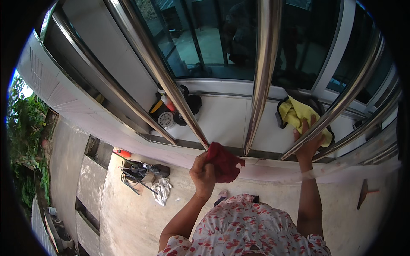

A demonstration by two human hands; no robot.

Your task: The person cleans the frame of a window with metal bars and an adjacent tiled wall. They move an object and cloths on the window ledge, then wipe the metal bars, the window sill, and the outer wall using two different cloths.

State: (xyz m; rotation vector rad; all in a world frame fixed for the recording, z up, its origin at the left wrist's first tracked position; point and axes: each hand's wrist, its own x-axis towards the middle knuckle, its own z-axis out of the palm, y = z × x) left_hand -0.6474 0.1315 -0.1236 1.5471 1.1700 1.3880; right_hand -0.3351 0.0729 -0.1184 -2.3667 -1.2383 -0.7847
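Observation:
My left hand (pixel 202 176) is closed around a dark red cloth (pixel 224 164), in front of the window sill near the foot of a shiny metal bar (pixel 164 77). The cloth hangs out to the right of my fist, its edge ragged. On the right, my right hand (pixel 309 138) reaches between the bars onto the sill. Its fingers rest on a bunched yellow cloth (pixel 294 112) with a dark border, and part of the hand is behind a bar (pixel 337 115).
On the sill (pixel 224 115) at left stand a round white-lidded tin (pixel 166 120), a bottle with a red part (pixel 168 103) and black items. Behind the bars is a dark glass window (pixel 205 38). Below lie a pile of tools (pixel 143 173), a white rag (pixel 162 191) and a red-handled tool (pixel 364 193).

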